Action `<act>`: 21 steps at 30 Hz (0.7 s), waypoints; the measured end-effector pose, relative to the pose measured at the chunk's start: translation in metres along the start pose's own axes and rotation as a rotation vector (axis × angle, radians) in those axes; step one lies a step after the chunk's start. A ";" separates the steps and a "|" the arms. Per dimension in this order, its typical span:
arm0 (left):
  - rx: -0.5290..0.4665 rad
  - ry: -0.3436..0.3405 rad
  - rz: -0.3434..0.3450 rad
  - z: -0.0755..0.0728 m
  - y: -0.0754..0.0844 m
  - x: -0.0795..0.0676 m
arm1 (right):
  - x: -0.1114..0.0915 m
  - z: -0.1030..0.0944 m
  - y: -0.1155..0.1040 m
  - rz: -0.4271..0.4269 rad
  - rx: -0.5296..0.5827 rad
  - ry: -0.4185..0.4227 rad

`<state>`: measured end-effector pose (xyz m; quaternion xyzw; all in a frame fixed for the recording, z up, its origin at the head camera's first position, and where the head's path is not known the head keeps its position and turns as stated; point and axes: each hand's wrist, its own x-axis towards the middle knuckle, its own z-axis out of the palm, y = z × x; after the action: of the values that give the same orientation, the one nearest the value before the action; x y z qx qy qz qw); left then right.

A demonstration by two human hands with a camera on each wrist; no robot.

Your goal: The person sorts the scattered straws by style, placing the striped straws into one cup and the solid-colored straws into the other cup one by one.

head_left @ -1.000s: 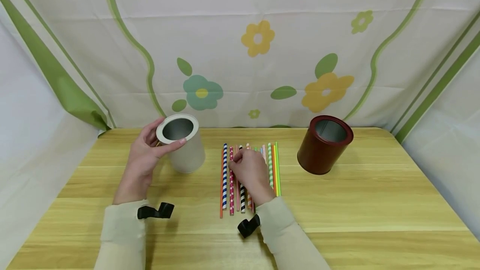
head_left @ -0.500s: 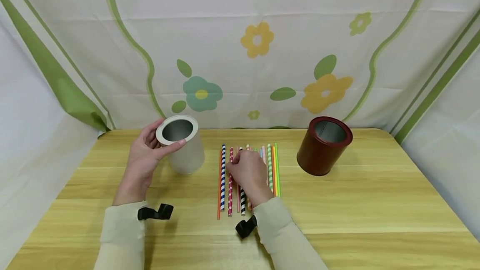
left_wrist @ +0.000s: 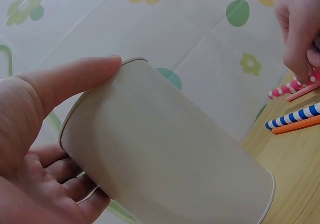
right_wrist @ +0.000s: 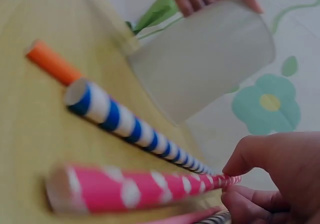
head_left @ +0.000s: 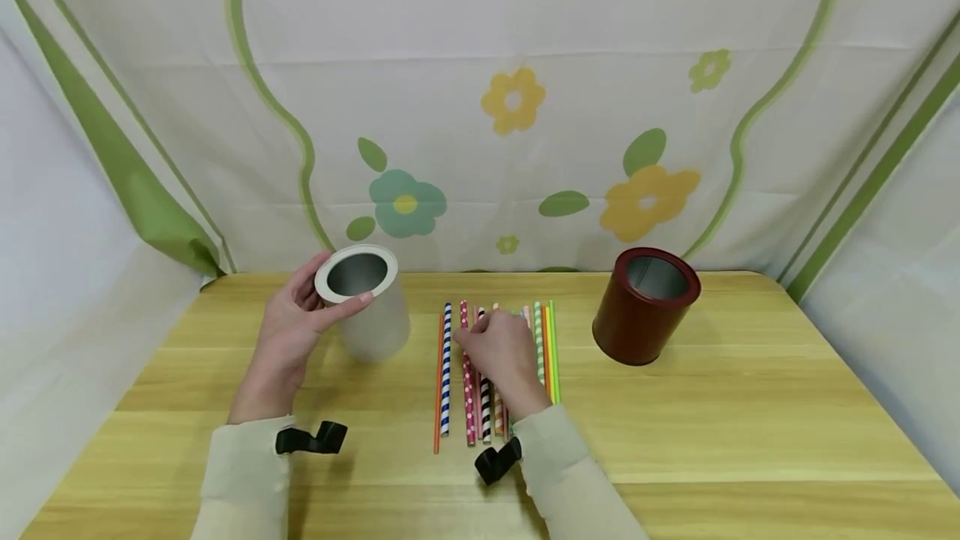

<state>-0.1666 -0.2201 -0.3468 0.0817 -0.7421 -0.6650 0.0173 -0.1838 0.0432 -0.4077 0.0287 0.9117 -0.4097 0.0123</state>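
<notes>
A white open-topped can [head_left: 378, 325] stands at the left of the table, and my left hand [head_left: 288, 327] grips its rim with the thumb in front and fingers behind. My right hand [head_left: 506, 357] is over the row of paper straws in the middle. Its thumb and fingers pinch a pink straw with white dots [right_wrist: 130, 191], which slants slightly against the row in the head view. Left of it lie a blue-and-white striped straw [head_left: 446, 373] and a thin orange straw [head_left: 438, 407]. The right hand hides parts of the straws beneath it.
A dark red can [head_left: 636, 325], open at the top, stands to the right of the straws. Green-striped, yellow and green straws [head_left: 554, 348] lie at the row's right end. Behind the wooden table [head_left: 750, 407] hangs a flowered curtain [head_left: 450, 107].
The head view has tilted up a little. The pink dotted straw has turned slightly, its near end swinging right toward the black-striped straw. My left hand has stayed on the white can.
</notes>
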 end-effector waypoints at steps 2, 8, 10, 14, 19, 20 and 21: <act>0.006 0.006 -0.005 0.001 -0.001 0.000 | 0.001 -0.005 0.000 0.022 0.046 -0.003; 0.021 0.011 -0.009 0.001 -0.001 0.000 | 0.002 -0.022 -0.008 0.042 0.227 0.009; 0.023 0.005 -0.011 0.001 -0.001 0.000 | 0.001 -0.027 -0.011 0.039 0.285 0.016; 0.014 0.006 -0.020 -0.001 -0.004 -0.001 | -0.002 -0.034 -0.016 0.030 0.392 0.025; 0.021 0.014 -0.021 -0.002 -0.005 0.001 | -0.001 -0.040 -0.022 -0.005 0.530 0.033; 0.022 0.014 -0.022 -0.002 -0.005 0.002 | -0.001 -0.040 -0.022 -0.016 0.555 0.035; 0.021 0.013 -0.024 -0.002 -0.005 0.002 | -0.001 -0.041 -0.023 -0.027 0.576 0.037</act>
<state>-0.1682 -0.2233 -0.3517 0.0951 -0.7481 -0.6566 0.0135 -0.1842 0.0587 -0.3636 0.0266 0.7582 -0.6513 -0.0184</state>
